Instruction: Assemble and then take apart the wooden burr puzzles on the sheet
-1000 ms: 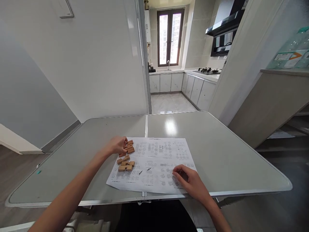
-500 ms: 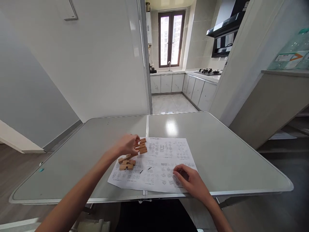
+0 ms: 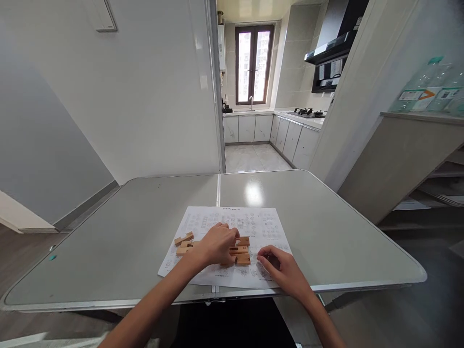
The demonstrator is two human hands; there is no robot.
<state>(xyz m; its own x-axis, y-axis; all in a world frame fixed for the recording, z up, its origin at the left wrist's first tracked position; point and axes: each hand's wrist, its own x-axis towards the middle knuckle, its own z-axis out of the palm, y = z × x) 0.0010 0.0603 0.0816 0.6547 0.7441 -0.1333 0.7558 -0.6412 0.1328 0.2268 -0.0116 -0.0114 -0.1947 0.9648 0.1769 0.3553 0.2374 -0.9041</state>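
Note:
A printed instruction sheet (image 3: 253, 222) lies on the grey folding table (image 3: 326, 227). My left hand (image 3: 217, 244) is closed on a cluster of notched wooden puzzle pieces (image 3: 241, 251), held low over the middle of the sheet. Several more wooden pieces (image 3: 184, 244) lie loose on the sheet's left side. My right hand (image 3: 281, 268) rests on the sheet's lower right part with its fingers curled, just right of the held cluster. I cannot make out anything in it.
The table's centre seam (image 3: 218, 191) runs away from me. Beyond the far edge is a white wall and a doorway into a kitchen (image 3: 261, 130). A counter with shelves (image 3: 409, 159) stands to the right.
My left hand has carried the cluster of wooden pieces from the sheet's upper left down to its middle, close to my right hand. The right hand has stayed in place.

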